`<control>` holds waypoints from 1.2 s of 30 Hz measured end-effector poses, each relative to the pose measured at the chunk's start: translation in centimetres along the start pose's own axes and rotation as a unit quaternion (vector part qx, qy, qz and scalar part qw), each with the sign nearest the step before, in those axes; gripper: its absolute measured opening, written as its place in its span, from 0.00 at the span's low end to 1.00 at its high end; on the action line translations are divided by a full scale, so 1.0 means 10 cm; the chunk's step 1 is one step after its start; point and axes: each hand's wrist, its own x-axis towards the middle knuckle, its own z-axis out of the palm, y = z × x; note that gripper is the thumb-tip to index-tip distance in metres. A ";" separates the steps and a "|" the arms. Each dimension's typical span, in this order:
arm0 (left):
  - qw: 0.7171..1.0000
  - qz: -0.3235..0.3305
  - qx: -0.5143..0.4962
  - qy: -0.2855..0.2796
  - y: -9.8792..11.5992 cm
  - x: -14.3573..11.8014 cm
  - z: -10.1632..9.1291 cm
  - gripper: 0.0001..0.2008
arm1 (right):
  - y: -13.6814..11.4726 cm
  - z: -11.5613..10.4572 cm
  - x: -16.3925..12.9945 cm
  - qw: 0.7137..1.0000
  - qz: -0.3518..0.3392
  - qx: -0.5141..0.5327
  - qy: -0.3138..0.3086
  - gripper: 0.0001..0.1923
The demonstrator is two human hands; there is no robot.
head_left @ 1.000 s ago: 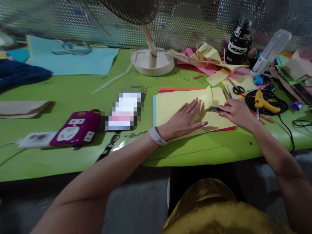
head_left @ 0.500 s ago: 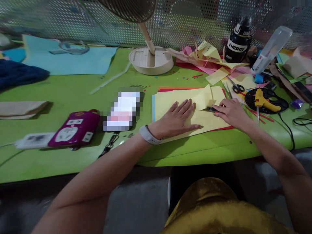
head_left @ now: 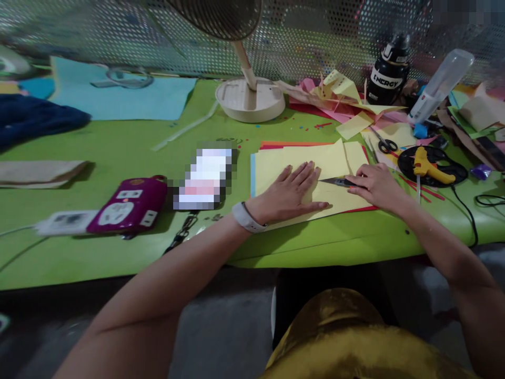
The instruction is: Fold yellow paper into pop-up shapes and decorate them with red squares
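A stack of coloured paper with a yellow sheet [head_left: 300, 158] on top lies on the green table [head_left: 118, 152] in front of me. My left hand [head_left: 290, 192] lies flat on the yellow sheet, fingers spread, holding it down. My right hand [head_left: 376, 185] grips a small black cutter [head_left: 335, 182] whose blade points left across the paper, between the two hands. A cut flap of the yellow sheet curls up just behind the blade.
A fan base [head_left: 250, 99] stands at the back centre. Paper scraps [head_left: 343, 92], a black bottle [head_left: 390, 71], a clear bottle [head_left: 440, 87], scissors [head_left: 382, 142] and a yellow glue gun [head_left: 428, 164] crowd the right. A purple power strip [head_left: 128, 204] lies at the left.
My left hand has slid a little toward the left along the yellow sheet. The cutter blade now shows more plainly, reaching further left from my right hand.
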 end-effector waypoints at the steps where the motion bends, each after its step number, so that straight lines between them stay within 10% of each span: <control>1: 1.000 0.005 -0.005 -0.001 0.02 0.01 0.00 0.48 | 0.01 0.00 0.00 1.000 0.001 0.000 0.003 0.19; 10: 0.999 -0.031 -0.025 0.000 -0.30 0.09 -0.25 0.33 | 0.10 0.00 -0.03 1.000 0.020 0.016 0.004 0.18; 15: 0.993 0.015 -0.052 -0.106 -0.64 0.14 -0.30 0.29 | 0.09 0.05 0.00 1.000 0.012 0.006 0.012 0.19; 36: 0.992 0.032 -0.069 -0.099 -0.72 0.21 -0.24 0.27 | -0.04 0.02 0.13 1.000 -0.018 0.005 -0.016 0.17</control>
